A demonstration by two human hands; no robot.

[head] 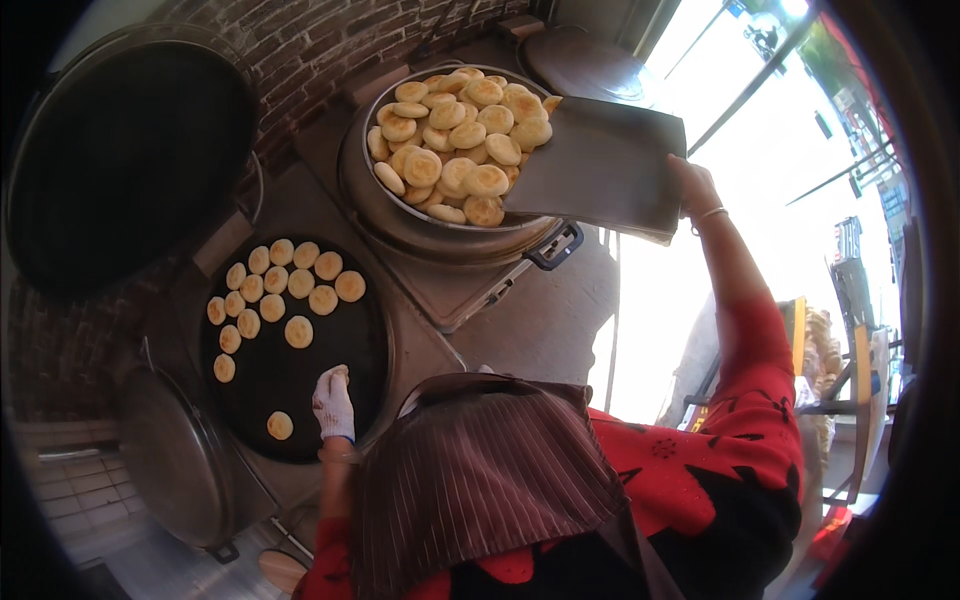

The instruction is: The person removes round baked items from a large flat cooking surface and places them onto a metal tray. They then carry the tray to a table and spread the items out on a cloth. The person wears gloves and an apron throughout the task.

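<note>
My left hand point(334, 403), in a white knit glove, is over the right part of a round black griddle point(285, 397); its fingers are bunched, and whether something small is between them cannot be told. Browned flatbreads point(298, 331) lie mostly in the upper part of this griddle, with a single flatbread point(280, 425) near its lower edge. My bare right hand point(691, 186) grips the outer edge of a dark metal sheet point(607, 161). The sheet's far edge rests over the right side of a round metal pan point(450, 238), heaped with many flatbreads point(457, 135).
A large round black lid point(127, 165) stands raised at the upper left. Another round lid point(176, 457) stands at the lower left. A round metal cover point(585, 64) lies behind the heaped pan, near a brick wall point(300, 45). The pan's black side handle point(555, 247) sticks out toward me.
</note>
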